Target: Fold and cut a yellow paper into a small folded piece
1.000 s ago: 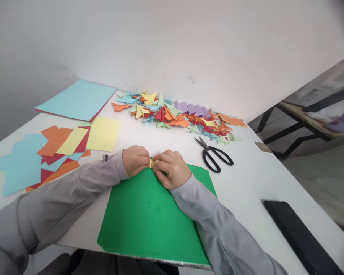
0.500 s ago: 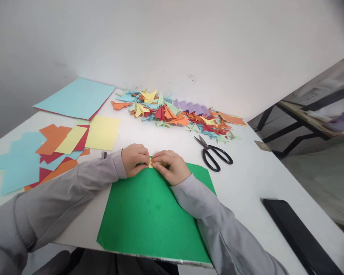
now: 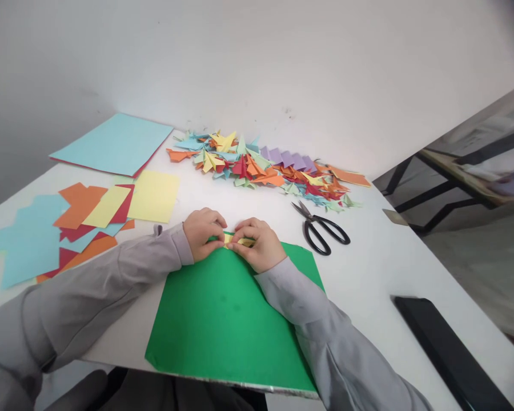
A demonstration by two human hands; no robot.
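Left grip and right grip narrow, pinching yellow paper at far edge of green board; best square edges, then press evenly.

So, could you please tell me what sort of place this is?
Probably a papercraft work area: the white table bears a heap of folded paper shapes, loose coloured paper and black-handled scissors.
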